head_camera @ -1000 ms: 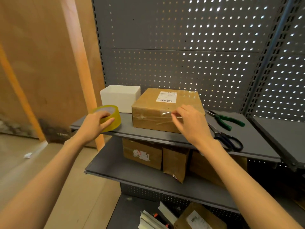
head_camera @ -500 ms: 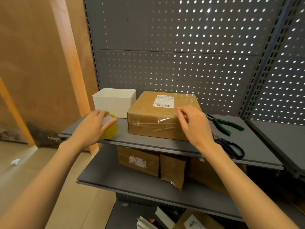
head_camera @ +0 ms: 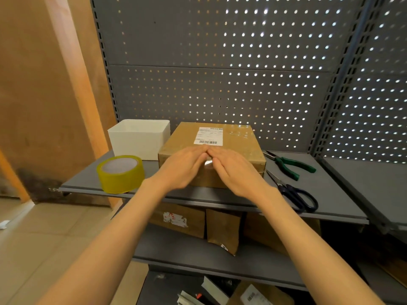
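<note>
A brown cardboard box (head_camera: 237,148) with a white barcode label and clear tape stands on the grey shelf (head_camera: 343,194). Both my hands lie flat on its front top edge, fingertips meeting at the middle. My left hand (head_camera: 182,167) presses with straight fingers on the left side. My right hand (head_camera: 236,170) presses the same way on the right, over a shiny strip of tape. A yellow tape roll (head_camera: 120,173) lies on the shelf to the left, apart from my hands.
A white open container (head_camera: 139,139) stands behind the roll, beside the box. Green-handled pliers (head_camera: 290,165) and dark scissors (head_camera: 297,197) lie right of the box. Cardboard parcels (head_camera: 182,219) fill the lower shelf. A perforated grey panel backs the shelving.
My left hand let go of the tape roll and moved right onto the box. My right hand slid to the middle of the front edge, meeting the left.
</note>
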`<state>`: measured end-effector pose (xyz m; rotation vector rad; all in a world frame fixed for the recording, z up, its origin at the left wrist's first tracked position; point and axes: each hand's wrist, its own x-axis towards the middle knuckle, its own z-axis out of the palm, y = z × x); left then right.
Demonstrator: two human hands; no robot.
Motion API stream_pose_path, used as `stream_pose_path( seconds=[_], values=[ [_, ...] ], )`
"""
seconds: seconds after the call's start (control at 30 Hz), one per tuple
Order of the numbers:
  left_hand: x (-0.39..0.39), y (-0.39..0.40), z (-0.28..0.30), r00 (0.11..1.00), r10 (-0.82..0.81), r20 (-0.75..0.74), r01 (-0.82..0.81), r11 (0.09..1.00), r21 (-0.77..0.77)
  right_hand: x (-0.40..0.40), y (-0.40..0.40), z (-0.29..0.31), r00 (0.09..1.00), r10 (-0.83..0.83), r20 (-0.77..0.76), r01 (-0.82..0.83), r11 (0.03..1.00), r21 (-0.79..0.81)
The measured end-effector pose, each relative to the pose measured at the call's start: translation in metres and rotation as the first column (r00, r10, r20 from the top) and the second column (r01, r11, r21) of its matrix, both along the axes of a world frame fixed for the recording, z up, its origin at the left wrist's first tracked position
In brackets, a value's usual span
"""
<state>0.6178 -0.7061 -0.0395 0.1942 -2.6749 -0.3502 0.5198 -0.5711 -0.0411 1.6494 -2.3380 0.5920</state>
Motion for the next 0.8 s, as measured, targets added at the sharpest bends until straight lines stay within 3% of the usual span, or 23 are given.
stream_pose_path(
  seconds=[0.1,0.2,0.33,0.43,0.57,0.7,0.8],
  values=[
    [0.004,-0.018,0.004,0.997,0.035,0.065,-0.032,0.998,-0.049,-0.002,0.005,0.005,0.989,-0.001,0.148,0.013,0.997,-0.081],
    [-0.001,-0.019,0.009,0.993,0.062,0.098,-0.057,0.997,-0.048,-0.003,0.005,0.004,0.992,-0.016,0.122,0.032,0.991,-0.130],
    [-0.009,-0.012,0.010,0.999,0.051,-0.012,-0.051,0.999,-0.011,-0.015,0.002,0.005,0.991,-0.041,0.124,0.075,0.956,-0.284],
    [-0.014,-0.009,0.001,0.997,-0.059,-0.047,0.059,0.998,0.000,-0.021,-0.001,0.000,0.999,-0.043,-0.011,0.039,0.974,-0.224],
    [-0.015,-0.014,-0.009,0.991,-0.052,-0.121,0.043,0.996,-0.082,-0.022,-0.004,-0.012,0.977,-0.112,-0.182,0.065,0.968,-0.243],
    [-0.012,-0.016,-0.011,0.996,-0.060,-0.062,0.043,0.966,-0.254,-0.028,-0.001,-0.020,0.919,-0.142,-0.368,0.103,0.987,-0.124],
    [-0.010,-0.013,-0.011,0.999,-0.020,-0.032,0.010,0.955,-0.297,-0.028,-0.001,-0.019,0.911,-0.138,-0.389,0.122,0.990,-0.066]
  ],
)
